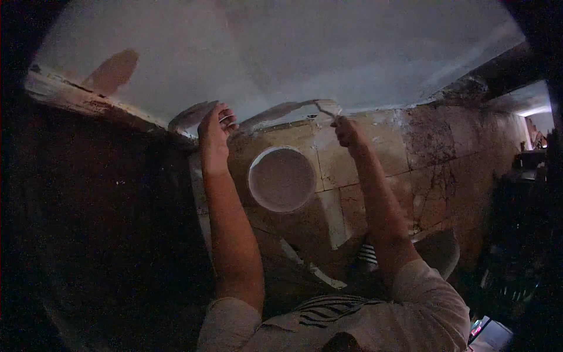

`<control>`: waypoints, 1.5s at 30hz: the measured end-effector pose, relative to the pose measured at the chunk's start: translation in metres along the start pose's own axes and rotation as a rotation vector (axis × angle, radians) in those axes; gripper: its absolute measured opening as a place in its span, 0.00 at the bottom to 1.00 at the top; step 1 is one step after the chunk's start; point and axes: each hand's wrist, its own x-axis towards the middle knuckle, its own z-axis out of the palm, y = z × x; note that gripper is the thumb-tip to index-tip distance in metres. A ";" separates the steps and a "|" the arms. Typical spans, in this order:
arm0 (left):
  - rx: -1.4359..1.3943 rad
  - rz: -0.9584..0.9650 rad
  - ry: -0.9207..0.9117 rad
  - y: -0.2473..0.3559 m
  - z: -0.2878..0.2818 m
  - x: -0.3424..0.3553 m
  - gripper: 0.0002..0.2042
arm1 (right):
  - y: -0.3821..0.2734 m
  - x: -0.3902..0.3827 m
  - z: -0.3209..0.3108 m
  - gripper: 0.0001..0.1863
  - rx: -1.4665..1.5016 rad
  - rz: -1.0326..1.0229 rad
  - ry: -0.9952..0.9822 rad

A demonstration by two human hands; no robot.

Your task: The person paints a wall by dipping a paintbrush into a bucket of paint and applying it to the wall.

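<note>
My right hand is closed around the handle of a flat tool with a broad pale head; whether it is a brush or a putty knife is unclear. The tool's head meets the lower edge of a whitish wall. Left of it, my left hand is raised near the same edge, fingers curled around a thin pale thing too small to name. Between my forearms, a round bucket with a pale rim stands on the tiles, holding a greyish-mauve mass.
Worn, stained tiles run along the wall's foot. A pale strip lies beyond the bucket, towards me. A dark ledge borders the wall at left. Dark clutter stands at right, near a lit opening.
</note>
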 end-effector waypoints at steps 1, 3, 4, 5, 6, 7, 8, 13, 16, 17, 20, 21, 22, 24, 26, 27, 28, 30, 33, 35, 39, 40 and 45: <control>-0.014 0.043 -0.017 0.002 -0.004 -0.004 0.11 | -0.007 -0.007 0.004 0.23 -0.001 0.007 -0.013; 0.020 0.032 0.022 0.006 -0.013 -0.002 0.12 | -0.015 -0.021 0.007 0.20 -0.159 -0.054 -0.048; 0.051 0.016 0.049 0.009 -0.019 -0.001 0.12 | -0.008 -0.024 0.013 0.20 -0.158 -0.049 -0.063; 0.048 0.021 0.050 0.011 -0.017 -0.001 0.12 | -0.001 -0.025 0.013 0.18 -0.319 -0.041 -0.040; 0.035 0.003 0.043 0.011 -0.012 -0.002 0.12 | 0.009 -0.023 0.009 0.17 -0.480 -0.028 -0.009; 0.024 -0.015 0.036 0.011 -0.008 -0.003 0.12 | 0.023 -0.015 0.006 0.17 -0.481 -0.028 -0.004; 0.023 -0.018 0.027 0.009 -0.002 -0.003 0.12 | 0.043 0.000 -0.001 0.17 -0.795 -0.311 0.038; 0.053 -0.006 0.001 0.012 -0.014 -0.006 0.13 | 0.065 0.025 0.047 0.16 -1.041 -0.459 -0.154; 0.043 -0.018 -0.026 0.006 -0.008 -0.003 0.13 | 0.080 0.059 0.048 0.16 -1.222 -0.627 -0.192; 0.048 -0.022 -0.024 0.008 -0.009 -0.004 0.13 | 0.080 0.062 0.056 0.16 -1.183 -0.619 -0.167; 0.063 -0.036 0.010 0.011 -0.015 -0.007 0.14 | 0.076 0.049 0.057 0.15 -1.119 -0.633 -0.076; 0.062 -0.017 0.009 0.012 -0.018 -0.006 0.14 | 0.075 0.046 0.053 0.14 -1.096 -0.661 -0.001; 0.060 0.002 0.009 0.013 -0.021 -0.005 0.14 | 0.075 0.043 0.048 0.14 -1.094 -0.662 -0.006; 0.048 -0.005 0.005 0.010 -0.014 -0.005 0.15 | 0.082 0.047 0.004 0.16 -1.111 -0.403 0.103; 0.019 -0.025 -0.026 -0.001 0.008 -0.001 0.15 | 0.098 0.058 -0.070 0.16 -0.852 -0.527 0.253; 0.062 -0.009 0.009 0.008 -0.010 -0.002 0.15 | 0.099 0.049 -0.058 0.16 -0.864 -0.416 0.278; 0.107 0.007 0.046 0.020 -0.029 -0.006 0.15 | 0.099 0.041 -0.045 0.17 -0.877 -0.303 0.288; 0.115 0.013 0.062 0.028 -0.029 -0.011 0.15 | 0.125 0.060 -0.063 0.16 -0.830 -0.231 0.422; 0.015 -0.032 -0.045 0.000 0.023 -0.002 0.14 | 0.157 0.131 -0.184 0.15 -0.530 -0.452 0.660; 0.010 -0.044 -0.056 -0.008 0.023 0.002 0.14 | 0.169 0.153 -0.168 0.15 -0.781 -0.358 0.687; 0.036 -0.070 -0.052 -0.012 0.022 0.008 0.13 | 0.169 0.123 -0.074 0.18 -0.505 -0.526 0.418; 0.075 -0.075 -0.002 -0.013 0.019 0.009 0.13 | 0.165 0.102 -0.052 0.17 -0.713 -0.433 0.323; 0.080 -0.010 -0.027 0.015 -0.026 -0.004 0.14 | 0.066 0.006 0.039 0.16 -0.875 -0.462 0.001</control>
